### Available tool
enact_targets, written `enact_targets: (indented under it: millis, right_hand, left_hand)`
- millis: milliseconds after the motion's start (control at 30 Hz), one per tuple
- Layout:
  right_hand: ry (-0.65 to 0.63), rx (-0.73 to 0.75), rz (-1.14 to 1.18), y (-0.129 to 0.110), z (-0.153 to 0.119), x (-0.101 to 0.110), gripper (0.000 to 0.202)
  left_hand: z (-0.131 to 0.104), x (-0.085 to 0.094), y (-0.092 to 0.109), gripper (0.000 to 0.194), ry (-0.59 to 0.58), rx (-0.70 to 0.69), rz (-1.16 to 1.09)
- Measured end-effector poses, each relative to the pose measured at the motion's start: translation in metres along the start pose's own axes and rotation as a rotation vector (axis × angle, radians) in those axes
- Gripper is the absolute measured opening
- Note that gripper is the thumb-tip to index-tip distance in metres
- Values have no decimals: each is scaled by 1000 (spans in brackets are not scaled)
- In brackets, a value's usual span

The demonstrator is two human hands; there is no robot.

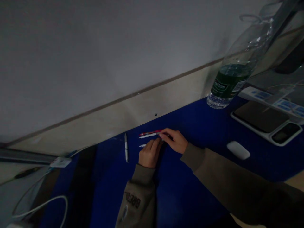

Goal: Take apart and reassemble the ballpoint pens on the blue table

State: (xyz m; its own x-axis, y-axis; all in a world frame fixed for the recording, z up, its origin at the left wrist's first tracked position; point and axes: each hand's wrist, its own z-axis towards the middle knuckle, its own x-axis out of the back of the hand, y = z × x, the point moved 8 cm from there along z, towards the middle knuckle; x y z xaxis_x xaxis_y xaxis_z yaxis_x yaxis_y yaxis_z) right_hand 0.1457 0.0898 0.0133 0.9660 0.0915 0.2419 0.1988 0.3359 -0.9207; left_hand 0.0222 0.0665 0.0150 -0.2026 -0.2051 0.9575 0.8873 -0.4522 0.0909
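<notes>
My left hand [149,154] rests on the blue tabletop with its fingers bent over a white pen [142,145]; only that pen's tip shows at the left. Fingers of my right hand [176,140] are pinched together close to my left fingertips. They touch the right ends of a red pen [148,133] and another white pen [148,136], which lie side by side. Whatever sits inside the right pinch is hidden. Off to the left lies a white and grey pen [126,148], turned crosswise to the others.
A large plastic bottle [229,83] with a green label stands by the wall at right. Near it are a power strip [275,99], a flat scale-like device [263,118] and a white mouse-shaped object [238,150]. A white cable [51,200] loops at lower left.
</notes>
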Motion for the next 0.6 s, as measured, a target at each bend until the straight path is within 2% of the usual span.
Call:
enact_targets:
  millis: [167,267,367,467,600]
  right_hand:
    - [12,15,-7,-2,-2,2,20]
    - [6,68,-47,-7,-3,3,19]
    - [-25,45,-36,-5,-3,1,16]
    - [-27,2,-26,-1,-4,0,18]
    - [-8,47,-53,-7,-6,2,23]
  left_hand:
    - [-1,1,1,36,-3,26,18]
    - [-1,-3,-2,38,-43,57,24]
    - [-2,-5,0,39,-78,49,16]
    - [-2,-3,5,37,-64,6,1]
    - [-3,0,5,35,-33,20,5]
